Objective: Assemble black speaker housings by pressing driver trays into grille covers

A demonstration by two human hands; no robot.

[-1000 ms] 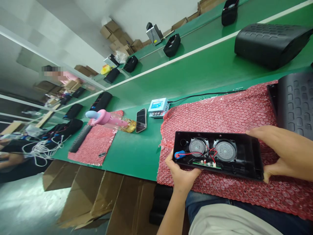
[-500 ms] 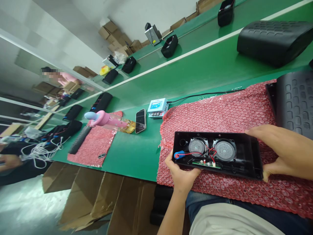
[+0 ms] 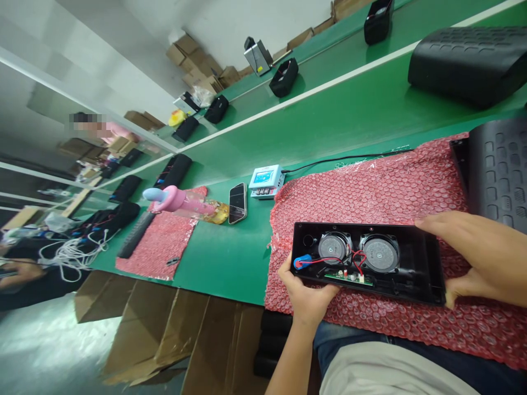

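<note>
A black speaker housing (image 3: 418,263) is held over pink bubble wrap (image 3: 362,186), its open inside facing up. Two round speaker drivers (image 3: 379,253), a blue-wrapped part (image 3: 302,261) with red wires, and a green circuit board (image 3: 348,278) show inside. My left hand (image 3: 307,296) grips the lower left corner, thumb along the near edge. The right end is in the grasp of my right hand (image 3: 473,258), thumb and fingers on opposite edges. Part of the fingers is hidden beneath the housing.
A light blue device (image 3: 266,181) with a screen and cable, a phone (image 3: 237,203) and a pink-topped bottle (image 3: 185,203) stand on the green bench (image 3: 222,269). Black speaker shells (image 3: 469,66) sit to the right. Cardboard boxes (image 3: 144,323) are below; another person's hand (image 3: 20,272) is far left.
Both hands keep their hold on the speaker housing, which stays almost in place. The view has shifted very slightly. At far left, the other person's hand has moved a little right.
</note>
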